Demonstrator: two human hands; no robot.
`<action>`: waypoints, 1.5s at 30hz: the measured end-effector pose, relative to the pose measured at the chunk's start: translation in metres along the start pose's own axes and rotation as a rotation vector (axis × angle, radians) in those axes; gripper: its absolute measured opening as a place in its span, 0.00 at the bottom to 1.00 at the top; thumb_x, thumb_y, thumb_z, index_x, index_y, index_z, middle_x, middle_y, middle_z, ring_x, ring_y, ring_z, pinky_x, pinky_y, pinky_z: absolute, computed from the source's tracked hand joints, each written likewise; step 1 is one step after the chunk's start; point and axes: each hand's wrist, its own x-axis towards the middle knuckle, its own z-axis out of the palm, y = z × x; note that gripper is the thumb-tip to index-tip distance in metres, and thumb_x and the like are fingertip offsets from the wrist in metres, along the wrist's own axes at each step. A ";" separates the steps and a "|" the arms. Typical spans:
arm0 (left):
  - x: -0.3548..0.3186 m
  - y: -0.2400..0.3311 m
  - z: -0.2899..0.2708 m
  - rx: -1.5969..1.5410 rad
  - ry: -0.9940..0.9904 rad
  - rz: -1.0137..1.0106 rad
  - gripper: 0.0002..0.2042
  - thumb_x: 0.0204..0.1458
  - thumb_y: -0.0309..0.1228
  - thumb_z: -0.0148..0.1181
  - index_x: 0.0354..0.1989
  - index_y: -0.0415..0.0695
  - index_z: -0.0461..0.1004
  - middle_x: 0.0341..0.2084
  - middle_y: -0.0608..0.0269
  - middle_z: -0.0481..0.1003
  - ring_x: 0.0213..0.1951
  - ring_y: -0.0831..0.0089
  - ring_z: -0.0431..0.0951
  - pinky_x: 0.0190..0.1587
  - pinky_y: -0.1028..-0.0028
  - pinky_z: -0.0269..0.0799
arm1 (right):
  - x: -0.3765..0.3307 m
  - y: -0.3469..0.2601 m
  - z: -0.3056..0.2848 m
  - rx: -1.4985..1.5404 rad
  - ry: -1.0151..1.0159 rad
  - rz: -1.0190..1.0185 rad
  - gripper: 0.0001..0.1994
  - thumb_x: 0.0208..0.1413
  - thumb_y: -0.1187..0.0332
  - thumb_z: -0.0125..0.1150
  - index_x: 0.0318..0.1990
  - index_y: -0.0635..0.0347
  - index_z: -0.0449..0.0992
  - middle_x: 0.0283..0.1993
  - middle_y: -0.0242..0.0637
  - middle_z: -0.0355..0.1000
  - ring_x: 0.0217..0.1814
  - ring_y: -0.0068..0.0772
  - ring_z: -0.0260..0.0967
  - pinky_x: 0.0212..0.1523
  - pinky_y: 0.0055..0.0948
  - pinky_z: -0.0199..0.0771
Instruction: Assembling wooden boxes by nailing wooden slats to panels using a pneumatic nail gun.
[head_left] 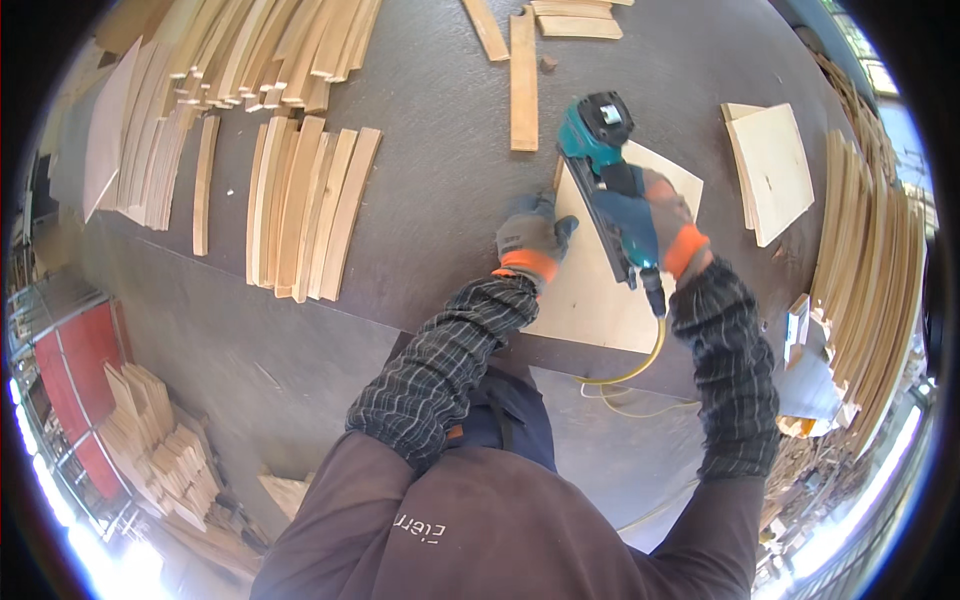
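Note:
My right hand (672,218), in a grey and orange work glove, is wrapped round the handle of a teal and black nail gun (592,135). The gun lies over a pale plywood panel (590,305), its head at the panel's far left part. A yellow air hose (655,350) runs from the gun's near end. My left hand (528,242), gloved alike, grips the panel's left edge, with the thumb on the panel side and the fingers outside it. A sliver of wood strip (558,175) shows at that edge, mostly hidden.
Wooden strips (310,210) lie in a row at left, with a larger pile (280,50) behind. One strip (523,80) lies ahead. Plywood pieces (775,170) sit at right, near stacked long strips (865,260). The dark table's (370,322) front edge is close to me.

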 end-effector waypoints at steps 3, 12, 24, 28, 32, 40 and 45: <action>0.002 0.005 -0.002 -0.020 -0.071 -0.079 0.25 0.60 0.49 0.66 0.58 0.43 0.78 0.49 0.46 0.79 0.49 0.43 0.82 0.48 0.48 0.80 | 0.028 -0.020 0.007 -0.239 -0.046 0.086 0.16 0.55 0.56 0.69 0.45 0.57 0.83 0.31 0.29 0.77 0.31 0.24 0.74 0.32 0.29 0.74; 0.002 0.005 -0.010 -0.144 -0.129 -0.139 0.27 0.61 0.48 0.66 0.62 0.43 0.77 0.51 0.46 0.78 0.47 0.44 0.83 0.49 0.48 0.80 | 0.053 -0.018 0.016 -0.290 -0.105 0.160 0.22 0.51 0.53 0.69 0.48 0.58 0.82 0.33 0.35 0.80 0.33 0.29 0.78 0.35 0.32 0.79; 0.005 0.008 -0.008 -0.112 -0.217 -0.136 0.24 0.63 0.48 0.63 0.60 0.44 0.79 0.55 0.46 0.77 0.48 0.43 0.83 0.48 0.47 0.81 | 0.052 -0.023 0.005 -0.342 -0.063 0.197 0.21 0.54 0.57 0.71 0.51 0.60 0.83 0.33 0.31 0.78 0.31 0.22 0.74 0.33 0.28 0.75; 0.003 0.013 -0.011 -0.133 -0.207 -0.156 0.24 0.63 0.46 0.63 0.62 0.44 0.77 0.55 0.46 0.76 0.49 0.44 0.83 0.49 0.48 0.81 | 0.057 -0.016 0.003 -0.369 -0.075 0.209 0.21 0.54 0.57 0.71 0.50 0.61 0.82 0.33 0.31 0.77 0.30 0.22 0.74 0.33 0.27 0.74; 0.001 0.009 -0.011 -0.128 -0.173 -0.145 0.23 0.63 0.44 0.62 0.62 0.44 0.76 0.55 0.45 0.75 0.50 0.44 0.82 0.50 0.48 0.81 | 0.053 -0.015 0.004 -0.385 -0.081 0.175 0.21 0.54 0.56 0.71 0.51 0.61 0.83 0.33 0.30 0.77 0.30 0.22 0.74 0.33 0.27 0.75; 0.005 0.011 -0.012 -0.153 -0.209 -0.170 0.26 0.64 0.46 0.63 0.65 0.43 0.76 0.61 0.42 0.75 0.55 0.42 0.81 0.56 0.49 0.79 | 0.050 -0.010 0.001 -0.324 -0.069 0.166 0.20 0.54 0.57 0.71 0.50 0.59 0.83 0.32 0.30 0.77 0.30 0.21 0.74 0.32 0.26 0.74; 0.007 0.012 -0.012 -0.152 -0.267 -0.201 0.25 0.63 0.46 0.64 0.63 0.43 0.78 0.61 0.45 0.75 0.55 0.42 0.81 0.56 0.49 0.79 | 0.046 -0.018 0.001 -0.417 -0.076 0.206 0.20 0.54 0.57 0.71 0.49 0.60 0.83 0.33 0.31 0.77 0.31 0.21 0.74 0.33 0.27 0.75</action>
